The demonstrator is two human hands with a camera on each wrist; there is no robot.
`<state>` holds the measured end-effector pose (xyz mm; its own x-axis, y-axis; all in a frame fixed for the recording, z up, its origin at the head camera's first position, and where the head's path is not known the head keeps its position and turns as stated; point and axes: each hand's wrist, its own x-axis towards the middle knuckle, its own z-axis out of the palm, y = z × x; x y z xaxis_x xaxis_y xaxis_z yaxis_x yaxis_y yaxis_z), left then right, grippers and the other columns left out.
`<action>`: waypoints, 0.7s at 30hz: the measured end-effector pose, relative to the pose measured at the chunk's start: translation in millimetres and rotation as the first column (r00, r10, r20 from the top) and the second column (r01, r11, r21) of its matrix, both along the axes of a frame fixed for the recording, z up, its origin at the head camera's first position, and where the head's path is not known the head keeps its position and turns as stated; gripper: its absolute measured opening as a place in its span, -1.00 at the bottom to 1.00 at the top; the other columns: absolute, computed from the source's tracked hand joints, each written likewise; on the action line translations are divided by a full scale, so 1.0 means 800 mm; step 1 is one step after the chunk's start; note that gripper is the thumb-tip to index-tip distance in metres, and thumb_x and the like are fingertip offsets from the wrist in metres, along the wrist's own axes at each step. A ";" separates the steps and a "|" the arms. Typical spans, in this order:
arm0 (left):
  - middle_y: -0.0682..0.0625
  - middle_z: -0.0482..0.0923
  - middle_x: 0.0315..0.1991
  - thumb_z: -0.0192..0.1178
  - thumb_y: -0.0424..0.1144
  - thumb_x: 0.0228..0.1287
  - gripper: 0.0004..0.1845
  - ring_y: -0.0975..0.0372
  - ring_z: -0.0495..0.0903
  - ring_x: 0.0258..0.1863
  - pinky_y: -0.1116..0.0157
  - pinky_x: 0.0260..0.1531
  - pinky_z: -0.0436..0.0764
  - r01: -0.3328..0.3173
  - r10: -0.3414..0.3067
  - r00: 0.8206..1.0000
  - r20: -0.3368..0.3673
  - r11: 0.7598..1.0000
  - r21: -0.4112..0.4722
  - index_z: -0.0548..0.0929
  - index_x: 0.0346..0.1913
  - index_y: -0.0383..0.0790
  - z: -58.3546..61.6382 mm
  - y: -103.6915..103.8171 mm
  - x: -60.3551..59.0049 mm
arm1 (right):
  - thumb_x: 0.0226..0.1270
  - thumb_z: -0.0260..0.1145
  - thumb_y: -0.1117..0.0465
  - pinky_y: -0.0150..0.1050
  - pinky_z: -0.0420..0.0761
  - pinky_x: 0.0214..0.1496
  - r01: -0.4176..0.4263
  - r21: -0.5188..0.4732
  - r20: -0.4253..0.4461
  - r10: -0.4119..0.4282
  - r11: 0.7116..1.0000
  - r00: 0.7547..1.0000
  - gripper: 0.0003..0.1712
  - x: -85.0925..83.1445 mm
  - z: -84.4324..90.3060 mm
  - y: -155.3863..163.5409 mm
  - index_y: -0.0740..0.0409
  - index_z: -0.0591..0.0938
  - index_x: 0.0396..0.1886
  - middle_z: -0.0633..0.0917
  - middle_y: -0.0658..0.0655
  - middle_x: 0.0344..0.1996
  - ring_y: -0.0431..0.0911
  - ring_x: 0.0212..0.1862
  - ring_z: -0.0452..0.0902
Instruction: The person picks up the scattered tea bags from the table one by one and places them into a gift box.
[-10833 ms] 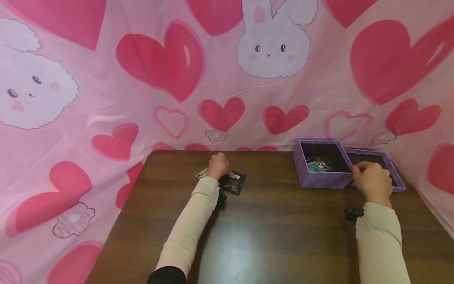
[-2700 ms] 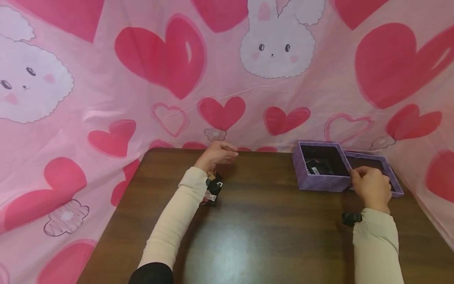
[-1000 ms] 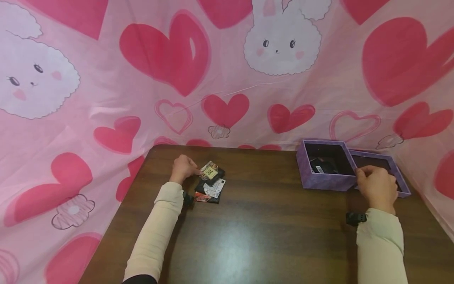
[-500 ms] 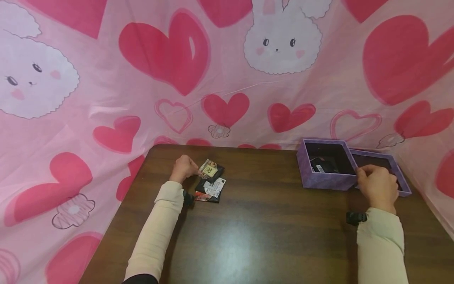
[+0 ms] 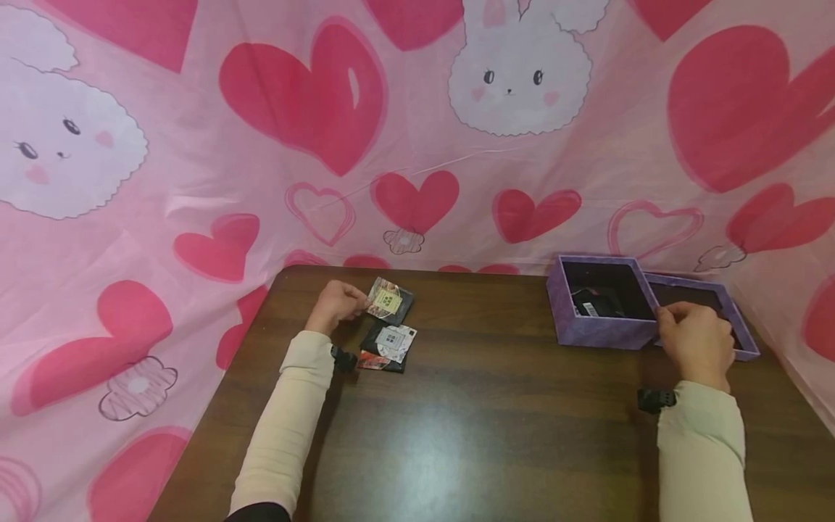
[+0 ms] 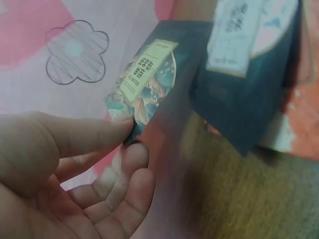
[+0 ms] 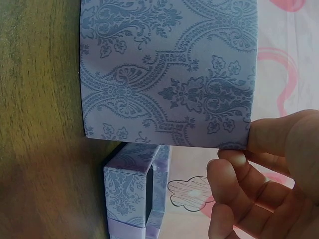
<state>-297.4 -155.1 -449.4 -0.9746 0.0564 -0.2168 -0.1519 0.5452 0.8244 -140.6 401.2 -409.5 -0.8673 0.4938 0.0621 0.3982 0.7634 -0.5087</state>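
My left hand (image 5: 338, 303) pinches a corner of a small flat dark packet (image 5: 391, 297) with a yellow label between thumb and fingertips. In the left wrist view, the packet (image 6: 149, 82) is tilted up, with a colourful picture behind its label. Just in front of it on the table lie a packet with a white label (image 5: 394, 342) and one with an orange-red print (image 5: 373, 361), overlapping. At the right, my right hand (image 5: 696, 344) pinches the front right corner of an open purple patterned box (image 5: 596, 333); the right wrist view shows thumb and fingers at the box's edge (image 7: 244, 134).
Inside the box sits a black packet (image 5: 596, 304) with a white barcode. The shallow purple lid (image 5: 740, 333) lies open side up beside the box, partly behind my right hand. A pink heart-print cloth (image 5: 509, 174) hangs close behind the brown table (image 5: 496, 428).
Over the last second my left hand has shifted the yellow-labelled packet back, away from the other packets. Earlier, a barcoded packet went from table to box. My right hand stays at the box.
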 end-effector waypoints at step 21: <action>-0.17 0.72 -0.31 0.35 -0.41 0.30 -0.74 0.17 0.69 -0.42 0.13 -0.20 0.75 0.042 -0.077 0.993 0.089 0.938 0.343 0.68 -0.05 -0.55 0.030 0.025 -0.005 | 0.54 0.06 -0.01 0.40 0.39 -0.14 0.000 0.000 -0.007 0.000 1.000 1.000 -0.51 0.000 0.000 0.001 0.31 0.65 0.08 0.57 0.52 0.09 0.59 0.06 0.36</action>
